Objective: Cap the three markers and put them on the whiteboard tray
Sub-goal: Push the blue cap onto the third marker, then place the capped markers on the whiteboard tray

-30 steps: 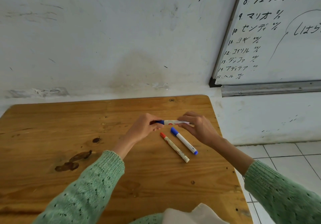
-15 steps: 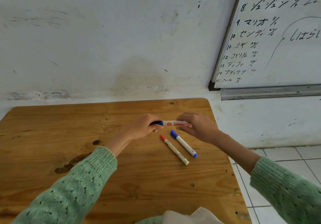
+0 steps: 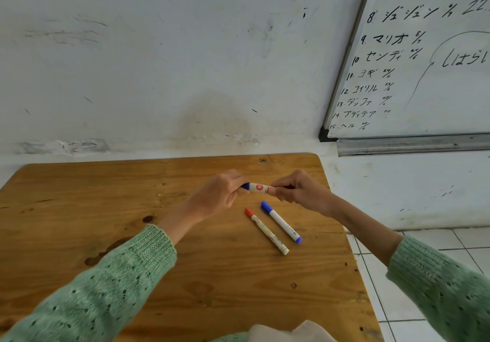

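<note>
I hold a white marker (image 3: 258, 187) level above the wooden table (image 3: 79, 203), with both hands on it. My left hand (image 3: 220, 191) pinches its blue cap end. My right hand (image 3: 299, 189) grips the other end of the barrel. On the table just below lie two capped markers side by side: one with a red cap (image 3: 266, 231) and one with a blue cap (image 3: 281, 221). The metal whiteboard tray (image 3: 413, 145) runs along the bottom of the whiteboard (image 3: 424, 49) at the upper right, beyond the table's corner.
A scuffed white wall stands behind the table. A white tiled floor (image 3: 437, 238) shows to the right of the table's edge. A pale cloth (image 3: 289, 332) lies at the near edge of the table.
My hands have drawn closer together along the held marker, so less of its barrel shows. The view has tilted slightly. The two markers on the table have not moved.
</note>
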